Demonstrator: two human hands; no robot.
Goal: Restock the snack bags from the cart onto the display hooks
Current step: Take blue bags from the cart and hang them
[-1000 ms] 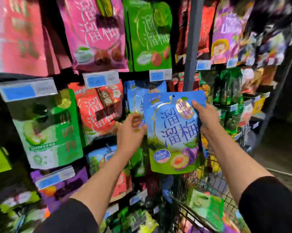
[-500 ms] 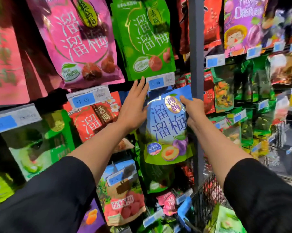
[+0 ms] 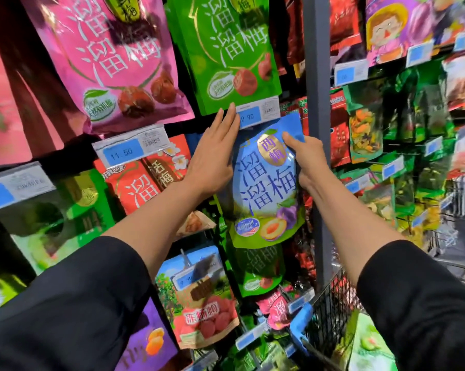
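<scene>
The display wall (image 3: pixel 317 129) is packed with hanging snack bags, split by a grey upright post (image 3: pixel 315 76). Largest up top are a pink bag (image 3: pixel 113 62) and a green bag (image 3: pixel 226 49); an orange-red bag (image 3: pixel 143 186) hangs lower left. Low at the right, the wire cart (image 3: pixel 333 311) shows its corner with more bags inside. The blue snack bag (image 3: pixel 266 188) is held up against the display just left of the post, its top edge tucked right under a price tag (image 3: pixel 255 115) reading 0.90. The right hand (image 3: pixel 307 159) pinches the bag's upper right corner, thumb on the front, fingers curled behind. The left hand (image 3: pixel 215 153) lies flat with straight fingers along the bag's left edge, fingertips reaching the price tag. Whether the bag's hole is on a hook, I cannot tell; tag and hands cover it.
</scene>
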